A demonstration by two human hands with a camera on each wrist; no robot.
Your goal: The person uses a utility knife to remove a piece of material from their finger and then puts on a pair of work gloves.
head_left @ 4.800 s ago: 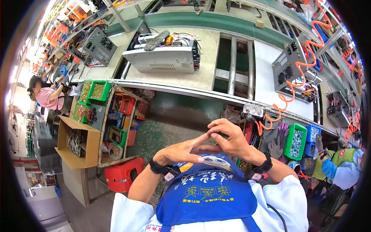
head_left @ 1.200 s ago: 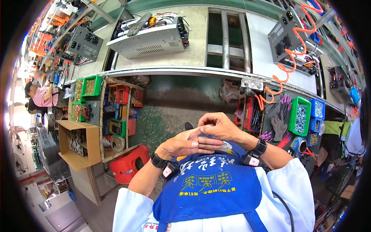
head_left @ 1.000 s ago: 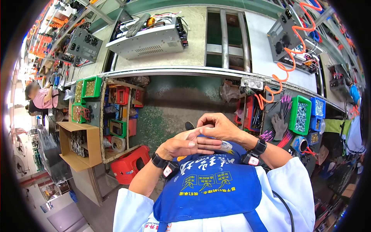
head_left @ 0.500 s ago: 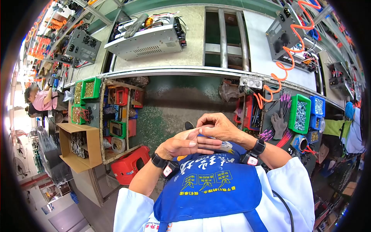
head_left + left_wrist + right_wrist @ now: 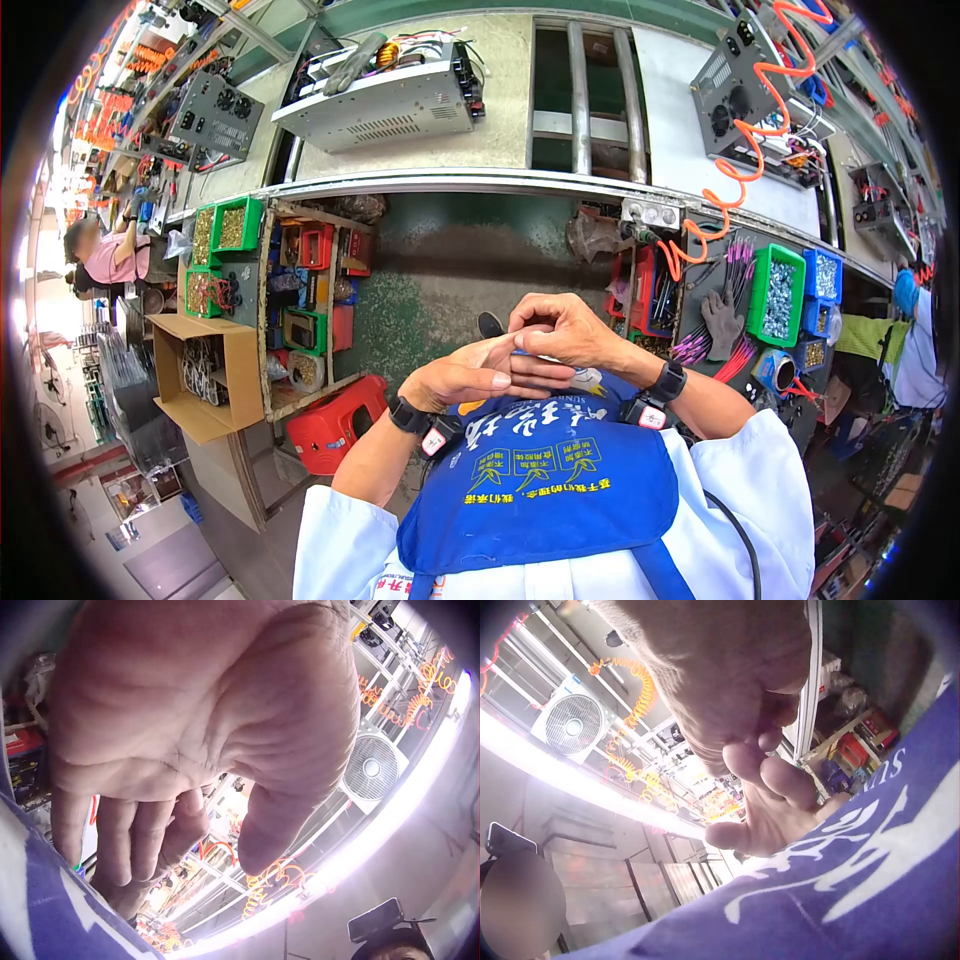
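Note:
Both hands meet in front of the blue apron (image 5: 540, 480). My left hand (image 5: 470, 375) is held palm up with its fingers extended, and nothing lies in the bare palm in the left wrist view. My right hand (image 5: 570, 330) has curled fingers; its thumb and forefinger pinch the left index finger near the tip. In the right wrist view, the left thumb (image 5: 727, 836) stands apart from the other left fingers. The right hand's curled fingers partly hide the pinched fingertip.
Ahead runs a conveyor bench with an open metal device case (image 5: 385, 110), a glove on top. A second case (image 5: 735, 90) stands right, behind an orange coiled hose (image 5: 735, 190). Green screw bins (image 5: 778, 295), a carton (image 5: 215, 375) and a red stool (image 5: 335, 425) flank me.
Since the earliest frame, the hands have come closer together and the right one has taken hold of the left index finger; the view has shifted slightly. Over the last second the hands hardly move.

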